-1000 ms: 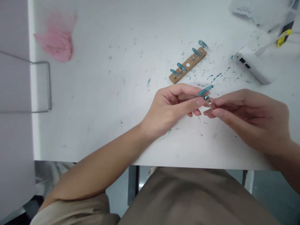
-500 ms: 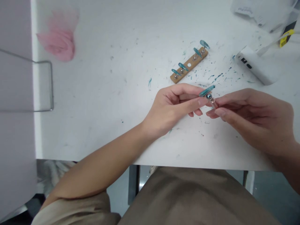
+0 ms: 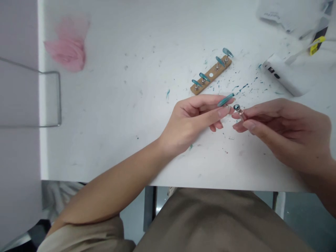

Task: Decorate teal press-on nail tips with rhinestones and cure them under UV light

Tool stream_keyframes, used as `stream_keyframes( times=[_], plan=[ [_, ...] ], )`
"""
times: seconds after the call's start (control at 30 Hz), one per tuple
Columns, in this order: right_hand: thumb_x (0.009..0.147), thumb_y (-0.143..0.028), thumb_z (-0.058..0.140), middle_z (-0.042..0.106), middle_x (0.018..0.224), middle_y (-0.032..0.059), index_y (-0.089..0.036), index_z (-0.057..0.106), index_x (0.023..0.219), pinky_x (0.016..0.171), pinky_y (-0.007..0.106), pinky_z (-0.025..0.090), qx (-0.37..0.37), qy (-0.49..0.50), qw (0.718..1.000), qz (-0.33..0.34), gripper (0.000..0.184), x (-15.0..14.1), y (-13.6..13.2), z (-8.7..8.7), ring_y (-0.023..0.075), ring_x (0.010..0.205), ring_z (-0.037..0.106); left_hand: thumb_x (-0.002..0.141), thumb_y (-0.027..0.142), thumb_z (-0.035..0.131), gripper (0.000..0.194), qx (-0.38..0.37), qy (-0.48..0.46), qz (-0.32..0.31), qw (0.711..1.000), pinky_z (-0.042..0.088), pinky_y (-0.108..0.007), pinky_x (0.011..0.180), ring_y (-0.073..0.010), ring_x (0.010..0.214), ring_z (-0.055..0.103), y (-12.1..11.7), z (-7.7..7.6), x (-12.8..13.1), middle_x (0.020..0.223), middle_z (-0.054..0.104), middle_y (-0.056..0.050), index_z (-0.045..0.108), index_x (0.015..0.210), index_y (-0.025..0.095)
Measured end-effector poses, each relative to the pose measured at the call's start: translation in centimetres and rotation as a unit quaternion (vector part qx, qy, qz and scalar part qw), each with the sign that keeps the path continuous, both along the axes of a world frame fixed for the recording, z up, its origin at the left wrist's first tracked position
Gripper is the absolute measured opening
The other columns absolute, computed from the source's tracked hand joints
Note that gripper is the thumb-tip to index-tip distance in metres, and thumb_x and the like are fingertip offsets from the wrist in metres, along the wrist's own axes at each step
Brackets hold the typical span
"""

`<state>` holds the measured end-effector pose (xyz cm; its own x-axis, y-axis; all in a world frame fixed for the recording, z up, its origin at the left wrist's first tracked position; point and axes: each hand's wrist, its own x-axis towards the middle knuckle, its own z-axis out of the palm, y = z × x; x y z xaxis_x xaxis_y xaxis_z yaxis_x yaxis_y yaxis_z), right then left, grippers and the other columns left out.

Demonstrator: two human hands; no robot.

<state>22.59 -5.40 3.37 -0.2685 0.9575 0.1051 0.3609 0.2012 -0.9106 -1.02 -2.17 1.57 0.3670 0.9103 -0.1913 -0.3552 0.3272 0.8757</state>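
Observation:
Between the thumb and index finger of my left hand [image 3: 195, 119] is a teal false nail [image 3: 225, 100] on a small metal stand. My right hand [image 3: 286, 129] pinches a slim clear-and-metal tool [image 3: 240, 112] with a round, shiny dark tip. That tip is just right of the false nail, with a small gap between them. Beyond my hands lies a wooden nail display strip [image 3: 215, 73]. Several teal false nails [image 3: 204, 76] stand on it on metal pegs, and a white dot marks its middle.
Teal paint specks spot the white table [image 3: 118, 140]. At the right lies a white device [image 3: 283, 75] with a cable, near a yellow-and-black cutter [image 3: 317, 43] and plastic packets [image 3: 278, 14]. Crumpled pink cloth [image 3: 68, 54] and a bent metal wire frame [image 3: 60, 99] are at the left.
The tool's round tip and the false nail, close together before, have come apart. The nail has shifted slightly left in my left hand, and my right hand a little right.

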Motion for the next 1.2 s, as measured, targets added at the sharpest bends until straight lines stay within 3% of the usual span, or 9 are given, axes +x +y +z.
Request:
stream_keyframes(
  times=[0.2,0.57,0.73,0.97,1.2],
  plan=[
    [0.104,-0.032,0.078,0.077,0.112,-0.0034,-0.031,0.079,0.118,0.092,0.026,0.073,-0.013,-0.008,1.0,-0.002,0.014,-0.28,-0.09,0.33,0.0123,0.095,0.08,0.082,0.033,0.1,0.018,-0.018,0.001,-0.01,1.0,0.061,-0.023,0.068,-0.0094,0.072,0.076,-0.03,-0.14,-0.15,0.097,0.088,0.002,0.09,0.097,0.03],
    [0.105,-0.037,0.077,0.078,0.109,-0.0016,-0.031,0.081,0.117,0.095,0.026,0.073,-0.02,-0.03,0.999,0.0,0.015,-0.4,-0.06,0.62,0.0124,0.095,0.08,0.084,0.027,0.099,0.016,-0.011,-0.016,-0.022,1.0,0.062,-0.021,0.068,-0.0079,0.072,0.077,0.12,-0.38,-0.23,0.095,0.088,0.003,0.091,0.098,0.031],
    [0.104,-0.034,0.078,0.078,0.106,-0.0024,-0.028,0.082,0.113,0.091,0.018,0.071,-0.009,-0.007,0.999,0.035,0.012,-0.42,0.22,0.7,0.0083,0.093,0.08,0.083,0.033,0.1,0.018,0.003,0.01,-0.016,1.0,0.064,-0.026,0.07,-0.0112,0.074,0.078,0.11,-0.47,-0.27,0.103,0.089,0.0,0.091,0.098,0.03],
    [0.105,-0.038,0.077,0.078,0.111,-0.0025,-0.028,0.081,0.116,0.093,0.017,0.07,-0.001,-0.038,0.999,0.002,0.015,-0.32,0.07,0.36,0.0076,0.095,0.08,0.078,0.035,0.103,0.021,-0.014,0.014,-0.014,1.0,0.063,-0.024,0.068,-0.0103,0.073,0.077,0.06,-0.13,-0.14,0.098,0.088,0.001,0.091,0.094,0.03],
    [0.106,-0.04,0.075,0.077,0.111,-0.0019,-0.03,0.08,0.117,0.094,0.026,0.072,-0.01,-0.043,0.999,0.007,0.016,-0.3,0.19,0.43,0.0111,0.096,0.08,0.079,0.034,0.102,0.02,-0.015,0.004,-0.019,1.0,0.062,-0.023,0.069,-0.0101,0.073,0.077,0.16,-0.25,-0.14,0.093,0.088,0.001,0.091,0.095,0.03]
  ],
)
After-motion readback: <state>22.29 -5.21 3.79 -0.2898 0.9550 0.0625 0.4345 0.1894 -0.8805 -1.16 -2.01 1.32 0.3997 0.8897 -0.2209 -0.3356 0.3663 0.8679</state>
